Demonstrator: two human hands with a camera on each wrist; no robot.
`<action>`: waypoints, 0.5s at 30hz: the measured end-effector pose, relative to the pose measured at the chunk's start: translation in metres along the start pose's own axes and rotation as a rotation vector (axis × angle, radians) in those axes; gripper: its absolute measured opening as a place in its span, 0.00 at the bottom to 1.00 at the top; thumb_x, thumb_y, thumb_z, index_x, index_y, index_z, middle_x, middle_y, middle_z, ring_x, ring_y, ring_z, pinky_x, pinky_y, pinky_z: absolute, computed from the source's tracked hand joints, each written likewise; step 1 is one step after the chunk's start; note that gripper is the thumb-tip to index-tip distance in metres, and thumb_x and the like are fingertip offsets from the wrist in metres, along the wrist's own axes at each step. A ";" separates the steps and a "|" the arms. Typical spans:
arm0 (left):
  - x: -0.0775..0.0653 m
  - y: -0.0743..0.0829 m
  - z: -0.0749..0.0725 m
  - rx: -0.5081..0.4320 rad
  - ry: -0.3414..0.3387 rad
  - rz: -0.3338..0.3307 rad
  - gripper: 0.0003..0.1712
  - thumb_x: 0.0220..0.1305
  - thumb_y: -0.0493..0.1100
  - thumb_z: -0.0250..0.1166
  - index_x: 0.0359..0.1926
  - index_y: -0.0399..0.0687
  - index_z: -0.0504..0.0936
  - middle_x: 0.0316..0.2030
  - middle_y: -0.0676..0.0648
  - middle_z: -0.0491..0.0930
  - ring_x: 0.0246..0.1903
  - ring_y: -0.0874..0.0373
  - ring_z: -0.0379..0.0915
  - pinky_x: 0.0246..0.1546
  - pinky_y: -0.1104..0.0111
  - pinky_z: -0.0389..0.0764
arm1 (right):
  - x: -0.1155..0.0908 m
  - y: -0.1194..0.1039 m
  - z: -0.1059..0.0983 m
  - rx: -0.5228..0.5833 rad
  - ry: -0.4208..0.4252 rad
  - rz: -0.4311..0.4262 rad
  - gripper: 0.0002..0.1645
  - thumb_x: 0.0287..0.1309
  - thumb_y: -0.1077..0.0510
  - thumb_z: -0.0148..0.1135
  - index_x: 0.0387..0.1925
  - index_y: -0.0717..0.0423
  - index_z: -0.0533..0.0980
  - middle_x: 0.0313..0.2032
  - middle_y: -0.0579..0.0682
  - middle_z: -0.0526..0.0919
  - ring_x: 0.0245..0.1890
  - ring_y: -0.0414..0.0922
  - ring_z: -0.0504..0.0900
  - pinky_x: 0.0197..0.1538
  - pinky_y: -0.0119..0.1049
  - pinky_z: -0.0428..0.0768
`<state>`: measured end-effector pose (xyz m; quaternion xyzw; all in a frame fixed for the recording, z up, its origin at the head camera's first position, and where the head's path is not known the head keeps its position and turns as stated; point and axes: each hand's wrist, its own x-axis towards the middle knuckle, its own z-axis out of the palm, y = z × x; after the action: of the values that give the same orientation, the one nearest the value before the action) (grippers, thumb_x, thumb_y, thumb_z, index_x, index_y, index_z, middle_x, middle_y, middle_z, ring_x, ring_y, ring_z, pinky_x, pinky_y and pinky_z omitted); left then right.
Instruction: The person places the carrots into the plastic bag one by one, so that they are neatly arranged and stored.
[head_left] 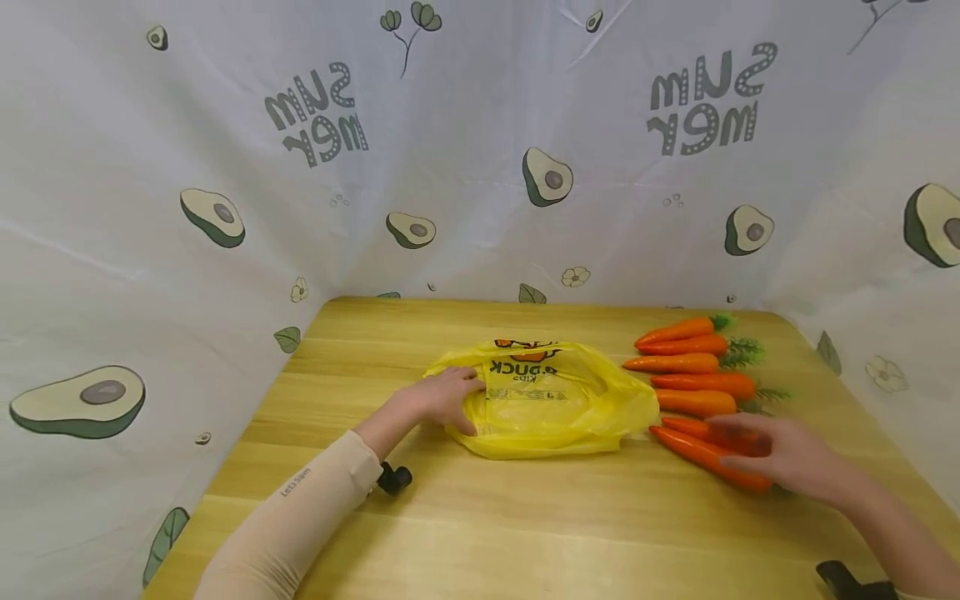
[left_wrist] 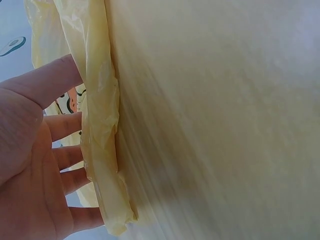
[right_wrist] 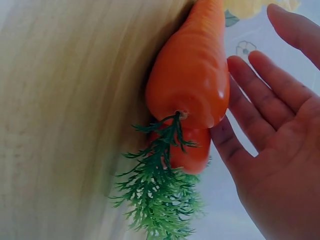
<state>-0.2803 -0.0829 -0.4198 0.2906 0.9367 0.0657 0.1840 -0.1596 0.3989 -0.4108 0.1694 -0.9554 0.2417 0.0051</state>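
A yellow plastic bag (head_left: pixel 536 421) lies on the table, its mouth spread and its printed side lettered "DUCK KIDS". My left hand (head_left: pixel 448 397) is at the bag's left end. In the left wrist view its spread fingers (left_wrist: pixel 64 126) reach behind the bag's crumpled rim (left_wrist: pixel 100 115), which hides the fingertips. To the right, my right hand (head_left: pixel 798 454) hovers over the nearest orange carrot (head_left: pixel 697 452), thumb and fingers apart. The right wrist view has the extended fingers (right_wrist: pixel 262 102) beside that carrot (right_wrist: pixel 192 75), close to or touching it, without curling round it.
Several more carrots (head_left: pixel 705 382) with green tops lie in a row toward the back right of the wooden table (head_left: pixel 510 517). Behind stands a white curtain (head_left: pixel 465 125) printed with avocados. Black wrist-mounted pieces (head_left: pixel 394 480) show at both forearms.
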 end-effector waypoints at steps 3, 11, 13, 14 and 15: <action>0.001 0.002 0.002 0.005 -0.003 -0.005 0.48 0.58 0.59 0.73 0.76 0.55 0.64 0.79 0.46 0.53 0.78 0.46 0.47 0.73 0.47 0.62 | -0.001 0.001 0.000 -0.031 -0.031 0.012 0.29 0.54 0.48 0.76 0.57 0.51 0.81 0.51 0.53 0.87 0.49 0.26 0.76 0.44 0.29 0.79; 0.000 0.002 0.002 0.024 -0.001 -0.013 0.48 0.58 0.59 0.73 0.76 0.55 0.65 0.78 0.46 0.53 0.77 0.47 0.48 0.72 0.49 0.63 | 0.000 0.004 0.004 -0.114 -0.079 -0.006 0.29 0.53 0.47 0.76 0.56 0.51 0.82 0.52 0.54 0.86 0.52 0.43 0.80 0.46 0.32 0.79; -0.001 0.002 0.001 0.026 0.002 -0.009 0.48 0.58 0.60 0.73 0.75 0.55 0.65 0.78 0.46 0.54 0.77 0.47 0.48 0.72 0.49 0.63 | 0.000 0.006 0.006 -0.105 -0.092 -0.014 0.29 0.53 0.47 0.76 0.55 0.52 0.82 0.52 0.55 0.86 0.52 0.40 0.80 0.45 0.32 0.79; -0.001 0.002 0.001 0.026 0.003 -0.007 0.48 0.58 0.60 0.73 0.75 0.55 0.65 0.78 0.46 0.54 0.77 0.46 0.48 0.72 0.49 0.63 | 0.000 0.007 0.007 -0.094 -0.101 -0.018 0.29 0.53 0.47 0.76 0.56 0.52 0.82 0.52 0.55 0.86 0.51 0.38 0.79 0.45 0.32 0.79; -0.001 0.002 0.001 0.026 0.005 -0.005 0.48 0.58 0.60 0.73 0.75 0.55 0.65 0.78 0.46 0.54 0.77 0.46 0.48 0.72 0.49 0.63 | 0.000 0.008 0.007 -0.092 -0.102 -0.016 0.29 0.53 0.47 0.76 0.56 0.52 0.82 0.53 0.55 0.86 0.51 0.35 0.79 0.45 0.32 0.79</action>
<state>-0.2784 -0.0820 -0.4196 0.2907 0.9386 0.0536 0.1779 -0.1622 0.4024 -0.4210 0.1885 -0.9632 0.1886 -0.0338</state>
